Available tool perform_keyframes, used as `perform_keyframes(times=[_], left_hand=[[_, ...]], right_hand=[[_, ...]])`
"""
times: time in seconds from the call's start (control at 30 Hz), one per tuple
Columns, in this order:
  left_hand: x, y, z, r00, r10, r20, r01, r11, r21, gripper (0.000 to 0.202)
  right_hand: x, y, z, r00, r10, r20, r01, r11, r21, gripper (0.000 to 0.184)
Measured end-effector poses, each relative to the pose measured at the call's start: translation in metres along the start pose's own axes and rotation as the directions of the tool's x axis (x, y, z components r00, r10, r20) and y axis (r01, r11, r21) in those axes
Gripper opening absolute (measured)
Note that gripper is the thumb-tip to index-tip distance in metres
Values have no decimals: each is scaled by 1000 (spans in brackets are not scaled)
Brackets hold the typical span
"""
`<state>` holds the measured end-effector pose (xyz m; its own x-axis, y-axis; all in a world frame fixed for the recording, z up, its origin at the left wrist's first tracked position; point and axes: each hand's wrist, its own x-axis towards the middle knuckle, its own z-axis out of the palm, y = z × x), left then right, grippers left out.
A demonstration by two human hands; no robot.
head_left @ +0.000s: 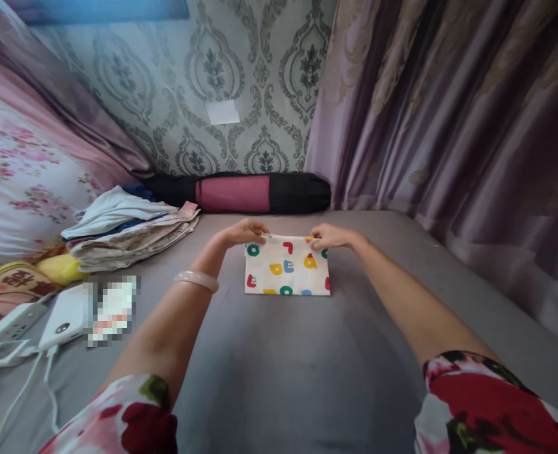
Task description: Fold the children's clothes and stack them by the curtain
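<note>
White cloth (287, 268) pinched two-handed, just in front of the dark roll (232, 193)

Two grips at once, and both are set on the same edge, the one facing the roll! That edge is taken by the left hand (247, 232) in front of the roll's maroon middle, and by the right hand (330, 236) in front of its black right end. On each side thumb and fingers are brought almost together, with only fabric seemingly caught between. How tightly it is squeezed cannot be told, nor whether the edge is raised off the grey sheet (288, 359).

Evenness seems to be called for here: the pinches are best kept level, the edge held straight along the roll's line, and every layer included in the grip, since an inner one could easily be missed. With too hard a pull the square corners could be skewed; with too little, a sag could be let in.

And what a bright piece is on show! A flat, apparently folded oblong is laid out, apart from the roll and roughly parallel to it. Letter-like shapes in red, yellow, green and blue are scattered across it, several cut off at the edges. The side farthest from the roll is seen crisp and straight; between the fingers, what may be a second layer is glimpsed
</note>
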<state>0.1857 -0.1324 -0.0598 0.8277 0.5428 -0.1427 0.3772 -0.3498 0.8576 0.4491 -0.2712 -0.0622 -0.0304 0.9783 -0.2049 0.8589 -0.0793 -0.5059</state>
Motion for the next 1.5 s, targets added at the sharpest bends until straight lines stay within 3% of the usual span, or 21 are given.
perform_keyframes(times=[0.13,0.27,0.37,0.53,0.63,0.73,0.87,1.0,1.13,1.23,1.33,1.5], left_hand=[[-9,26,-9,983,173,-66,-172,985,8,30],[-12,32,-1,914,325,-243,-269,933,240,24],[-18,18,17,866,417,-277,-252,841,479,24],[-49,-22,62,816,552,-170,-286,641,712,26],[-71,-45,87,811,579,-87,-319,561,764,27],[-85,-61,103,842,539,5,-356,549,757,32],[-94,-66,110,890,454,39,-333,589,736,42],[-97,-61,108,924,382,28,-293,656,696,47],[-84,-51,110,952,284,-111,-158,772,616,33],[-62,-39,121,929,213,-304,10,804,594,34],[-37,-30,137,891,222,-395,96,759,644,42],[-8,-33,159,900,183,-395,185,660,728,51]], right_hand=[[-18,-12,-22,976,-88,-199,80,996,-48,22],[-29,-17,-17,877,-199,-437,75,956,-284,24],[-38,-14,13,815,-284,-505,38,896,-441,25],[-67,-4,81,757,-407,-511,43,812,-582,27],[-86,1,114,774,-435,-460,82,790,-608,28],[-97,7,133,822,-434,-369,155,793,-589,33],[-106,12,138,876,-390,-284,213,841,-498,50],[-112,10,127,933,-310,-184,213,885,-413,60],[-102,-1,114,972,-194,-134,138,928,-345,46],[-79,-15,113,955,-112,-276,23,952,-306,42],[-51,-31,122,898,-68,-434,-70,953,-295,46],[-22,-42,140,904,11,-427,-159,937,-313,54]])
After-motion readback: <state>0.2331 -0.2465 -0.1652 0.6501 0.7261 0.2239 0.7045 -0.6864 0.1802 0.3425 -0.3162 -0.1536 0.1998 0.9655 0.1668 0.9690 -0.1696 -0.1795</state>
